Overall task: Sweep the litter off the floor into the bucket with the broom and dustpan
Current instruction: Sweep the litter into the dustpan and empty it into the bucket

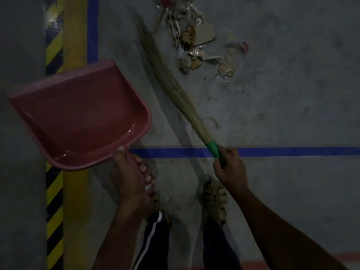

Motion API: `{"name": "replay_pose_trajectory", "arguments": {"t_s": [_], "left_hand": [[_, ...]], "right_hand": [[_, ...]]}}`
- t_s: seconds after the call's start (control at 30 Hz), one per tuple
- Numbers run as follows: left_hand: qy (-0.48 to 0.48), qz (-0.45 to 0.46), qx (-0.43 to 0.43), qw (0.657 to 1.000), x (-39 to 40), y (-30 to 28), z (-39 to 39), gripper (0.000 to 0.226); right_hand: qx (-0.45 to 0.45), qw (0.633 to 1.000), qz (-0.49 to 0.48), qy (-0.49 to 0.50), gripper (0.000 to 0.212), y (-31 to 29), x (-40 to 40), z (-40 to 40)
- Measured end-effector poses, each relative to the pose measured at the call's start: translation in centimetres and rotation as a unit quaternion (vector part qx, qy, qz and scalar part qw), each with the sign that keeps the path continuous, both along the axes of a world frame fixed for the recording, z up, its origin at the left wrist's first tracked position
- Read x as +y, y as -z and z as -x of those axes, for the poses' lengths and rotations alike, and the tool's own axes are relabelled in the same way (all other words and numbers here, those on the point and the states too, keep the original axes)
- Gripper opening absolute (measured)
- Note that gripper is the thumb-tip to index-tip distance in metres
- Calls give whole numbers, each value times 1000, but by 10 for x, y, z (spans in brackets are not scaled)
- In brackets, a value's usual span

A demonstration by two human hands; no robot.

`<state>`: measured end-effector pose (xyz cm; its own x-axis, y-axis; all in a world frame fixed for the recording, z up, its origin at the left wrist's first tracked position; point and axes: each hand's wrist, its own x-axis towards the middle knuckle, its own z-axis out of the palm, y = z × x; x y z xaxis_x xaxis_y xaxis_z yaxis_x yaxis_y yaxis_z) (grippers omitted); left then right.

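Observation:
My left hand (132,178) grips the handle of a pink dustpan (81,117), held up off the floor at the left with nothing in its tray. My right hand (229,170) grips the green handle of a grass broom (173,86). Its bristles stretch up and to the left along the floor. A pile of litter (196,41), made of cardboard scraps, paper and plastic bits, lies on the grey concrete just right of the bristles. No bucket is in view.
A blue tape line (292,152) crosses the floor in front of my feet (215,199). Another blue line (92,28) runs upward at left, beside a yellow stripe (75,26) and black-and-yellow hazard tape (54,201). A red line (348,256) marks the bottom right.

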<state>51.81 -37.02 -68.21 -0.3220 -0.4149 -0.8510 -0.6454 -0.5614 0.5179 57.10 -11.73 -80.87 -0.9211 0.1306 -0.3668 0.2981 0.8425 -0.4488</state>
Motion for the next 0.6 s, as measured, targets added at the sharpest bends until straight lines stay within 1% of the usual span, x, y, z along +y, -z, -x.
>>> {"name": "replay_pose_trajectory", "arguments": {"t_s": [0.13,0.23,0.33,0.43,0.5,0.6], "left_hand": [[11,-1,4,1000,13,7,-10,46],[22,-1,-6,1000,28,7,-23,47],[27,-5,-21,999,48,6,-40,46],[32,3,-19,999,71,6,-54,46],[29,8,-21,999,88,6,-61,45],[29,4,-21,999,116,3,-68,45]], "right_hand": [[-85,996,-22,9,53,11,15,-52],[-108,991,-52,55,49,15,28,-71],[-85,990,-86,75,49,20,46,-63],[-32,990,-121,71,52,19,71,-35],[-2,990,-129,56,52,14,89,-18],[44,991,-122,26,54,4,115,-14]]}}
